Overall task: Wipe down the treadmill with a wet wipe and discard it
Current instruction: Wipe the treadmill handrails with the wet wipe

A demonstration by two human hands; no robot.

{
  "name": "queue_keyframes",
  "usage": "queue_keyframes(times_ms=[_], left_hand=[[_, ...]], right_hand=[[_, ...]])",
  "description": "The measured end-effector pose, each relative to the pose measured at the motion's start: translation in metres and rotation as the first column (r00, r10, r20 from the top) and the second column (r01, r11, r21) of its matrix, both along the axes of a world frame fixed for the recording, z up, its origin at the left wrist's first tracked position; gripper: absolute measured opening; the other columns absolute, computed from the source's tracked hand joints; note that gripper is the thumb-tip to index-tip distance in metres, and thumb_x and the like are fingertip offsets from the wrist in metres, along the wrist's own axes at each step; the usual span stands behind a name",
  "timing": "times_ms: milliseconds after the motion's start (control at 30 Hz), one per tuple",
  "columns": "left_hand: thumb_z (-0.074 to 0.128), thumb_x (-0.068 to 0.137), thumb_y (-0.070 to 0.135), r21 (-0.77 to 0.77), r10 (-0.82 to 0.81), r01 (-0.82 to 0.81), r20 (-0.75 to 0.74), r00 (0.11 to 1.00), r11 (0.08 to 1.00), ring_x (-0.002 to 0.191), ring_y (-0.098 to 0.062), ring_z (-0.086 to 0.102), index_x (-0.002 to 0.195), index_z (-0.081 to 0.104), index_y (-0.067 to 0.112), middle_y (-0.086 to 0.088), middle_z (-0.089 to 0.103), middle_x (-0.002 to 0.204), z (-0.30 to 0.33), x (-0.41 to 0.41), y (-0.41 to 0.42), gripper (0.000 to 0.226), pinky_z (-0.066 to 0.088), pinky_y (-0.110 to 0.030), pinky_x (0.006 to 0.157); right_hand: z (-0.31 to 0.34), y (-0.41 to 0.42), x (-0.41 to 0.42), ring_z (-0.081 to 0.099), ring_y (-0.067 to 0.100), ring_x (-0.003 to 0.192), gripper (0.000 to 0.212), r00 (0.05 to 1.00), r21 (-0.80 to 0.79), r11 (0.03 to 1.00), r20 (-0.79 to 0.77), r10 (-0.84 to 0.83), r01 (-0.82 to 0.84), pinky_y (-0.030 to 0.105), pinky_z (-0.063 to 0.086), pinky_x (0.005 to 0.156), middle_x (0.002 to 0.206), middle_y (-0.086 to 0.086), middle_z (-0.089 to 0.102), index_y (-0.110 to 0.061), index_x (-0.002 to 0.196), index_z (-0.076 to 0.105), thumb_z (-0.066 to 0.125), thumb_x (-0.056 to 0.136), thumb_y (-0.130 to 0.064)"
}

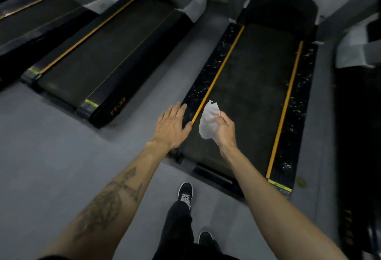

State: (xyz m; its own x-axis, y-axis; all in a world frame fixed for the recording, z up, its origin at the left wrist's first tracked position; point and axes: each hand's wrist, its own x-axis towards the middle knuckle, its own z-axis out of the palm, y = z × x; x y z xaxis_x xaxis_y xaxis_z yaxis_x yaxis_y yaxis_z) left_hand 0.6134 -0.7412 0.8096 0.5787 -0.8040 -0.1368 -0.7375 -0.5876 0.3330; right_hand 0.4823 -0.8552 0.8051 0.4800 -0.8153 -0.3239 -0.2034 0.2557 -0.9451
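Black trouser legs and two dark sneakers (185, 192) stand on grey floor (61, 136) just short of the treadmill (253, 86); the person is at its rear end, both bare arms reaching forward.

Left hand (172, 126): fingers straight and spread, holding nothing, hovering at the rear of the left side rail (208, 74). Cannot tell if it touches.

Right hand (224, 127): thumb and fingertips pinch a crumpled white wet wipe (208, 121), held in the air over the rear of the belt, beside the left orange stripe (218, 72).

Treadmill long axis runs away from the person, slightly up-right in view; motor hood at the far end. Both side rails look speckled with pale flecks.

Judgement: wiping seems barely begun. To do it well, flatten the wipe under the palm rather than dabbing with a pinched corner, then stroke lengthwise along each rail from one end to the other.

Neighbouring treadmills (107, 53) lie to the left.
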Motion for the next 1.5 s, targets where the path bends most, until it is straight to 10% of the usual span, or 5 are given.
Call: queue_keyframes(times_ms=[500,800,1167,1500], left_hand=[[0.048,0.105,0.043,-0.018,-0.314,0.315,0.054,0.948,0.949,0.157,-0.029,0.017,0.164,0.020,0.016,-0.008,0.018,0.171,0.028,0.095,-0.232,0.071,0.019,-0.046,0.127],[0.052,0.104,0.040,-0.036,-0.346,0.348,0.058,0.936,0.937,0.157,-0.029,0.021,0.163,0.023,0.018,-0.008,0.022,0.170,0.017,0.121,-0.410,0.069,0.022,-0.048,0.127],[0.049,0.105,0.042,-0.022,-0.260,0.260,0.030,0.965,0.965,0.158,-0.026,0.014,0.164,0.020,0.018,-0.006,0.018,0.171,0.153,0.149,-0.572,0.070,0.014,-0.045,0.129],[0.051,0.104,0.042,-0.045,-0.246,0.249,0.069,0.967,0.967,0.159,-0.025,0.012,0.164,0.019,0.017,-0.006,0.017,0.172,0.243,0.194,-0.659,0.073,0.010,-0.043,0.129]], right_hand=[[0.023,-0.189,0.051,0.065,0.006,0.096,0.031,0.968,-0.197,0.951,-0.033,-0.248,0.237,0.015,0.052,0.076,0.107,0.000,0.071,-0.023,0.116,0.067,0.055,0.097,-0.002],[0.014,-0.360,0.088,0.064,0.022,0.102,0.015,0.959,-0.246,0.934,-0.045,-0.279,0.260,0.035,0.054,0.089,0.110,0.013,0.068,-0.013,0.113,0.065,0.054,0.104,-0.016],[0.143,-0.527,0.117,0.062,0.002,0.099,0.035,0.975,-0.254,0.961,-0.160,-0.155,0.111,0.002,0.044,0.076,0.117,-0.004,0.066,-0.020,0.137,0.058,0.060,0.103,-0.014],[0.233,-0.633,0.169,0.063,0.001,0.094,0.048,0.982,-0.260,0.964,-0.167,-0.090,0.044,0.003,0.046,0.071,0.120,-0.004,0.064,-0.023,0.146,0.051,0.063,0.101,-0.013]])
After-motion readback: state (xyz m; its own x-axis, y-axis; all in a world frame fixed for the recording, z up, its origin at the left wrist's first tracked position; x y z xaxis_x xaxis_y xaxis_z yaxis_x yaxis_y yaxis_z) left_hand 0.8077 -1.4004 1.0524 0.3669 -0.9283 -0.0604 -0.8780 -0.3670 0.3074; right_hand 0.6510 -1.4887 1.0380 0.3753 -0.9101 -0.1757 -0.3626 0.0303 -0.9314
